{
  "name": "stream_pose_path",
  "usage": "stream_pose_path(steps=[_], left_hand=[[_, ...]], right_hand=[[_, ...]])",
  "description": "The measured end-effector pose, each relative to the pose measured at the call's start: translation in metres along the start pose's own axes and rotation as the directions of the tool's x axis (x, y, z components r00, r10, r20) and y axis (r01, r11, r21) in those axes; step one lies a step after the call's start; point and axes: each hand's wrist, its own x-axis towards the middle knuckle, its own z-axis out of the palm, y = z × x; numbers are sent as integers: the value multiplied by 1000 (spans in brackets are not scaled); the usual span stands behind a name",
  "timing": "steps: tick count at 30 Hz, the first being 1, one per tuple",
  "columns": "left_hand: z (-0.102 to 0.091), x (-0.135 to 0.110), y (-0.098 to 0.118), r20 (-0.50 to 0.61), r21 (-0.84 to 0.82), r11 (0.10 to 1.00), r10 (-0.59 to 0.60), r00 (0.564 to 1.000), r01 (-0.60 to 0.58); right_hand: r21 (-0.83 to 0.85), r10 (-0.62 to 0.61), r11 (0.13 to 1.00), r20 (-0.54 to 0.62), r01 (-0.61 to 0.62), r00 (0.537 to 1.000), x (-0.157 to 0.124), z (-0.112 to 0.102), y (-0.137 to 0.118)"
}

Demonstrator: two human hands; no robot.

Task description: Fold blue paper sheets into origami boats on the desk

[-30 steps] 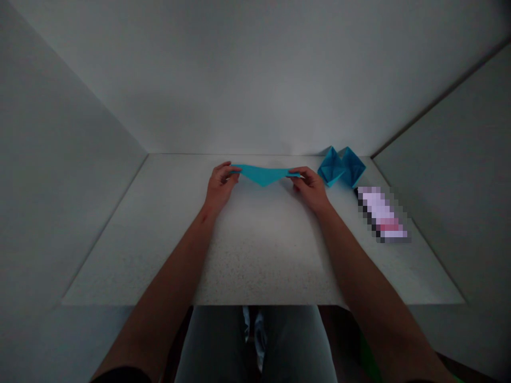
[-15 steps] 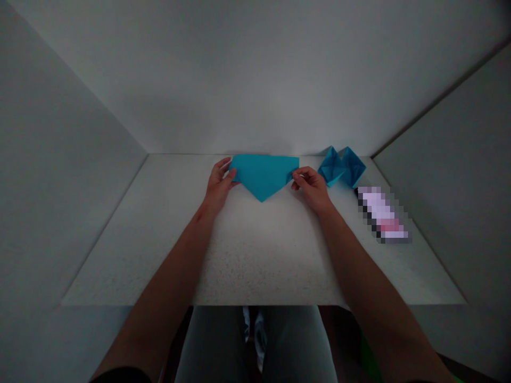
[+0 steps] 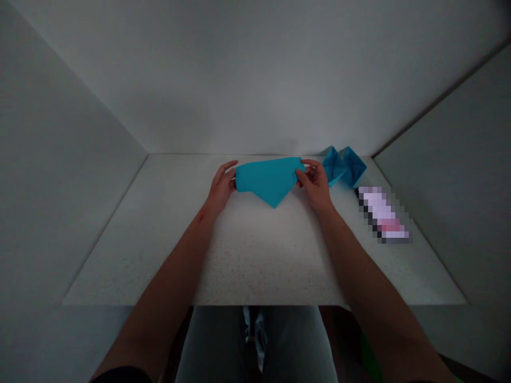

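A folded blue paper (image 3: 267, 180), flat along the top and pointed toward me, lies near the back of the white table (image 3: 255, 255). My left hand (image 3: 221, 187) pinches its left edge. My right hand (image 3: 315, 183) pinches its right edge, fingers curled on the corner. Both hands hold the same sheet between them.
Two finished blue paper boats (image 3: 344, 166) stand side by side at the back right. In front of them lies a long pixelated object (image 3: 383, 214). Grey walls close the table in on the left, back and right. My lap shows below the front edge.
The blue paper was seen edge-on a second ago; it has turned over to show its broad face and has shifted slightly right and toward me with both hands.
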Motion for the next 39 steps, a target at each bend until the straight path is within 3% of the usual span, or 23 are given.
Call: stream_pose_path(steps=[4, 13, 25, 39], left_hand=[[2, 1, 1, 87, -111, 991, -67, 994, 76], [4, -10, 8, 295, -22, 997, -66, 953, 76], [-2, -7, 0, 340, -62, 998, 3, 940, 20], [3, -8, 5, 291, -84, 993, -59, 955, 87]], right_hand=[[-25, 41, 999, -54, -43, 998, 2, -3, 6], [-17, 78, 997, -66, -79, 995, 3, -6, 7], [-11, 65, 998, -76, -66, 995, 3, -7, 11], [1, 73, 997, -71, -73, 995, 3, -7, 8]])
